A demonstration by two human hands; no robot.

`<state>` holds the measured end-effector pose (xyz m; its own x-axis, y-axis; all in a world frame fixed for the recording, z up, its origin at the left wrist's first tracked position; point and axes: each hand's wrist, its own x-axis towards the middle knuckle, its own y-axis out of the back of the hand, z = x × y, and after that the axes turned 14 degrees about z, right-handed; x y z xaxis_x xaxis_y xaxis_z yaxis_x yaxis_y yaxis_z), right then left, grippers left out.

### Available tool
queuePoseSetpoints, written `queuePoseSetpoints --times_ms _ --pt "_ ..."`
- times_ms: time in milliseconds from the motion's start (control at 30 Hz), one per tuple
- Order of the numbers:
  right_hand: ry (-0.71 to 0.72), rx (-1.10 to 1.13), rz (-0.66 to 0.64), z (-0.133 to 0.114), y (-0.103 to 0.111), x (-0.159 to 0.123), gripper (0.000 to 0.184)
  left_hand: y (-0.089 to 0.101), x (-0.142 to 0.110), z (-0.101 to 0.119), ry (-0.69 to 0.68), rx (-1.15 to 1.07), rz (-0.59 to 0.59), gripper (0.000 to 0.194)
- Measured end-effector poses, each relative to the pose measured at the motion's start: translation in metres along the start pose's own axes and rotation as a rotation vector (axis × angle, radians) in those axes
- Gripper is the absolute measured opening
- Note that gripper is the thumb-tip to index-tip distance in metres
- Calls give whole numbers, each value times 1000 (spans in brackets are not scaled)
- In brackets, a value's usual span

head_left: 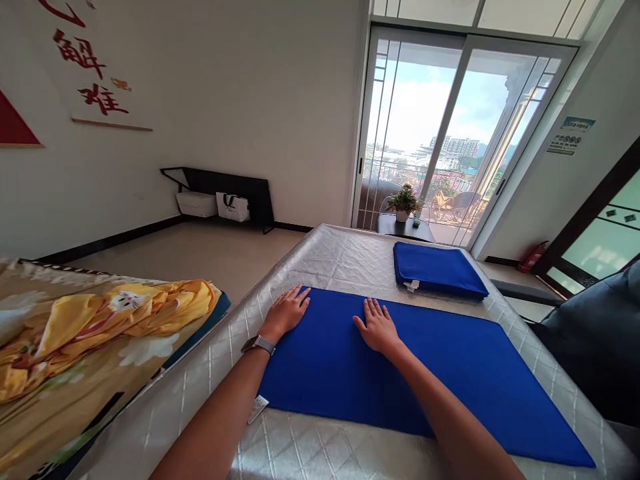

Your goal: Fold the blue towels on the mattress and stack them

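A flat blue fabric panel (pixel 330 360) lies spread over a silvery quilted mattress (pixel 340 250). On the panel's far left corner rests my left hand (pixel 287 310), palm down with fingers stretched out, a watch on its wrist. My right hand (pixel 379 325) lies flat on the panel near its far edge, fingers spread. Neither hand grips anything. Beyond the right hand sits a folded blue fabric piece (pixel 437 268) with a white tag (pixel 412 286). Another white tag (pixel 258 409) sticks out at the panel's near left corner.
To the left, yellow patterned bedding (pixel 125 313) covers another surface. A black shelf (pixel 227 190) holding a white box and a bag leans by the wall. A potted plant (pixel 403 203) stands on a small table before the glass doors. Dark seating (pixel 595 340) is at right.
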<state>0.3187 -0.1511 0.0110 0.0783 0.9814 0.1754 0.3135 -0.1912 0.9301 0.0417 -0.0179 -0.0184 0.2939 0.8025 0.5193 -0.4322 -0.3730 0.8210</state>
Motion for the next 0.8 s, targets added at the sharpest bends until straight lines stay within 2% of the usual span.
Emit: queuePoseSetpoints --times_ms 100,300,400,500,633,800 --pt "-129 -114 30 70 22 -18 83 0 1 0 -1 -2 -5 52" --pt "-400 -301 97 232 64 -70 80 1 3 -2 20 -4 -30 55" --pt "-493 -358 139 285 77 -88 77 -1 5 -5 19 0 -34 56" --pt "-512 -368 164 305 83 -95 76 -3 7 -9 1 15 -59 57" --pt "-510 -351 169 306 84 -95 76 -7 10 -14 3 53 -97 60" --pt "-538 -319 178 311 86 -97 77 -10 10 -17 -22 59 -85 58"
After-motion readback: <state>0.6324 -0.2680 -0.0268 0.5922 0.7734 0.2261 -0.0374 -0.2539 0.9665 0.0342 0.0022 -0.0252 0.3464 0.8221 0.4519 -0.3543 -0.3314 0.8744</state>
